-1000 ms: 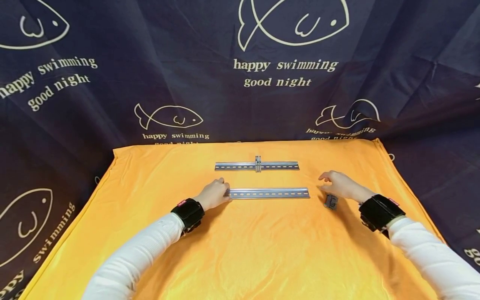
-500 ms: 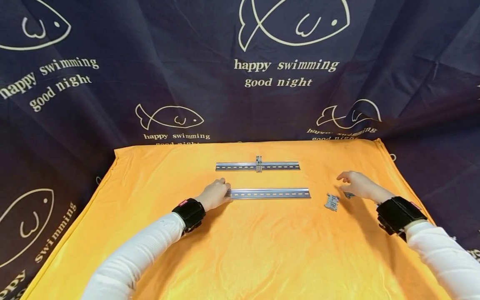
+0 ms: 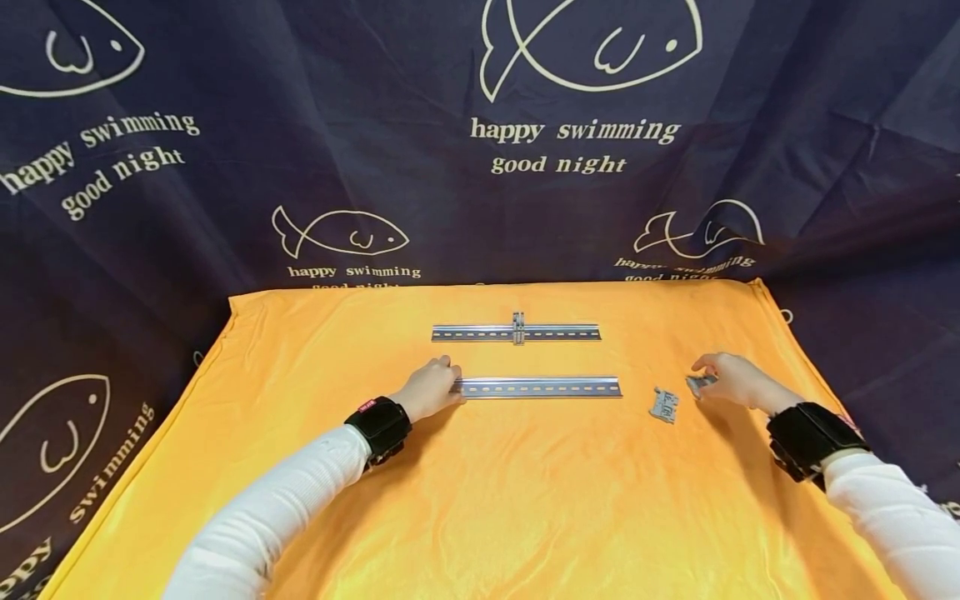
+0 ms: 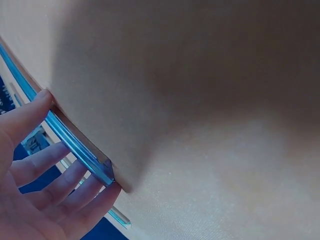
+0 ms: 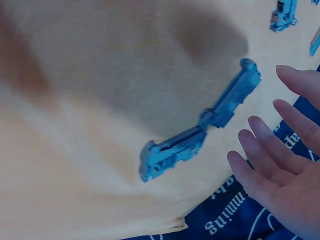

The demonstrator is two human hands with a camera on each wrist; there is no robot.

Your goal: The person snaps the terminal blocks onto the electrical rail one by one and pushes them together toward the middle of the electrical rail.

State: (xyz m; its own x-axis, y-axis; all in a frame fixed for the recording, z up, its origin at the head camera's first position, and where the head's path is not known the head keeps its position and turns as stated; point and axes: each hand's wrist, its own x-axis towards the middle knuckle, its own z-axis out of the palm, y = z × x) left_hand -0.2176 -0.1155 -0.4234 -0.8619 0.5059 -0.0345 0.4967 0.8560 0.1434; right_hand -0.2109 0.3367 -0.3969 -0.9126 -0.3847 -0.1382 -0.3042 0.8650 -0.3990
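Note:
My left hand [image 3: 429, 387] holds the left end of a slotted metal DIN rail [image 3: 540, 387] lying on the cloth. In the left wrist view, its thumb is on one edge of the rail [image 4: 75, 142] and its fingers are along the other. My right hand [image 3: 735, 382] is beside a small grey terminal block [image 3: 699, 383]. The right wrist view shows two such pieces end to end, a near terminal block [image 5: 175, 152] and a farther one [image 5: 234, 95], with a gap to the loosely bent fingers. Another grey terminal block [image 3: 664, 405] lies between this hand and the rail.
Behind the held rail lies a second DIN rail [image 3: 472, 332], with narrow grey blocks [image 3: 518, 328] mounted across its middle. An orange cloth [image 3: 480, 500] covers the table. Dark blue curtains [image 3: 450, 192] with fish prints hang around its back and sides.
My right hand has moved right, away from the terminal block near the rail, then dipped slightly. The farther grey block has come into sight by its fingers. My left hand stays on the rail.

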